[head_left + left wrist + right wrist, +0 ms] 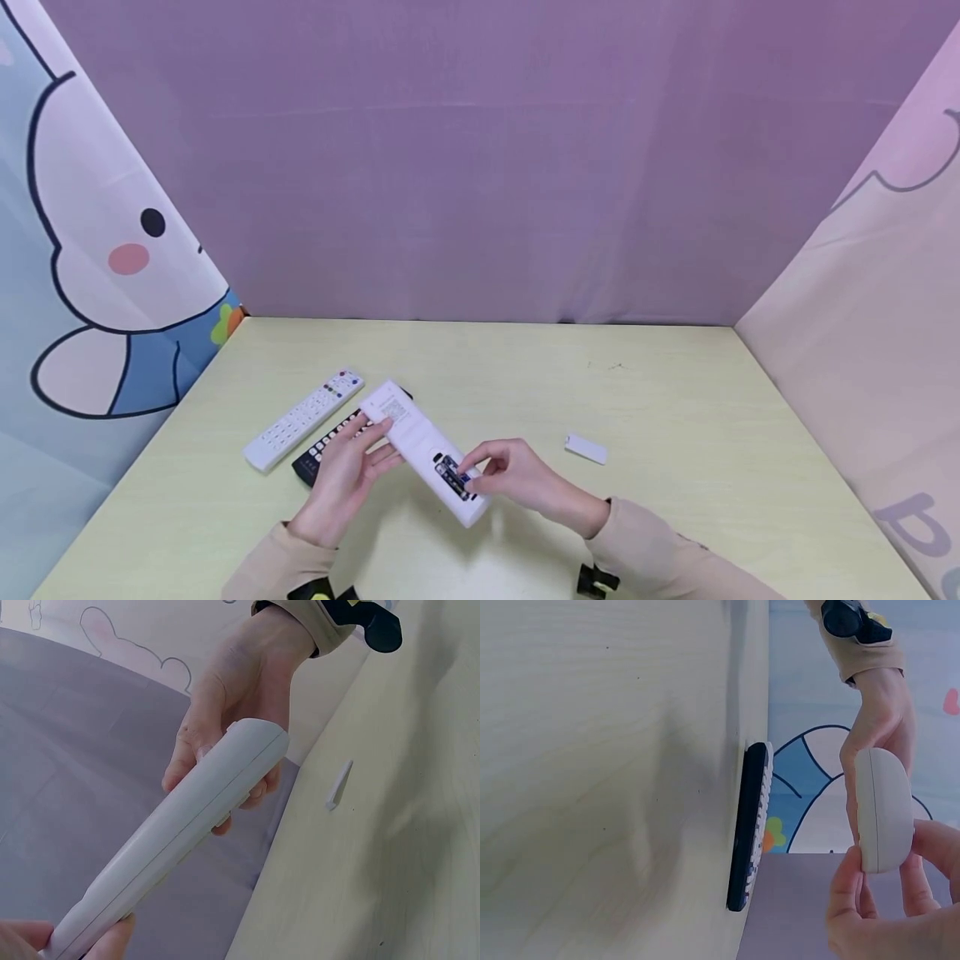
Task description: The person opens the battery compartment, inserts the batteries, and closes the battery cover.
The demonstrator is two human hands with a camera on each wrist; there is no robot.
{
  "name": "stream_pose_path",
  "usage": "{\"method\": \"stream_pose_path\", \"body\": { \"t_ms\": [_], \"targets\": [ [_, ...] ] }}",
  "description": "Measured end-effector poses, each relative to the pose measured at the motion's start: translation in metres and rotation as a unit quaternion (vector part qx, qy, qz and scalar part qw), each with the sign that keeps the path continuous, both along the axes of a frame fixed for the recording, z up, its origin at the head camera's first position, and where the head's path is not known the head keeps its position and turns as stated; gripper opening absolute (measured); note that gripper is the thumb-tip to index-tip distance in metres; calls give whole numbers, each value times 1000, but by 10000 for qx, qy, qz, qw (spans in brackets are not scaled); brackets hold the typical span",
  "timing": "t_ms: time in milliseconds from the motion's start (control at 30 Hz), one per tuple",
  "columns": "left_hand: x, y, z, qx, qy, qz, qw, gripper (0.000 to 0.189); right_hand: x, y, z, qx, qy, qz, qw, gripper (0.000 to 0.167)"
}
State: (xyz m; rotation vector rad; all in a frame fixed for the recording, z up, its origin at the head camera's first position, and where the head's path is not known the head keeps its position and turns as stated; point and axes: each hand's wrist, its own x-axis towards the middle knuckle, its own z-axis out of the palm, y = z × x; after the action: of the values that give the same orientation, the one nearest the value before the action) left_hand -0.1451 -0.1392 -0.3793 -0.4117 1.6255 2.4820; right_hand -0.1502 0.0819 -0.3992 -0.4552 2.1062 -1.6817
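Note:
A white remote control (420, 442) is held tilted above the table, its back facing up and its battery compartment uncovered. My left hand (345, 471) grips it near the far end, thumb on the back and fingers underneath. At the compartment, the bent thumb and index finger of my right hand (517, 479) pinch at a battery (465, 478), which they partly cover. A dark battery (448, 473) shows beside it in the compartment. Both wrist views show the remote only from its side or end, so the batteries are hidden there.
A black remote (315, 454) lies under the left hand, partly covered. Left of it lies another white remote (303, 419), buttons up. A small white battery cover (586, 448) rests on the table (675, 400) to the right. Printed cloth walls surround the table.

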Motion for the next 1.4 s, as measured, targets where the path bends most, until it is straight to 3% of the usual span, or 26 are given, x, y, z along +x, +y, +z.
{"method": "stream_pose_path", "body": {
  "t_ms": [300, 933, 1400],
  "targets": [
    [0, 1, 1, 35, 30, -6, 10000, 49, 1, 0, -3, 197, 177, -89, 9996, 19],
    [0, 2, 0, 81, 53, 44, 9999, 48, 2, 10, -2, 117, 868, 415, 9953, 19],
    [0, 2, 0, 101, -2, 43, 9999, 49, -8, 33, 0, 792, 1585, 371, 9835, 18]
  ]
}}
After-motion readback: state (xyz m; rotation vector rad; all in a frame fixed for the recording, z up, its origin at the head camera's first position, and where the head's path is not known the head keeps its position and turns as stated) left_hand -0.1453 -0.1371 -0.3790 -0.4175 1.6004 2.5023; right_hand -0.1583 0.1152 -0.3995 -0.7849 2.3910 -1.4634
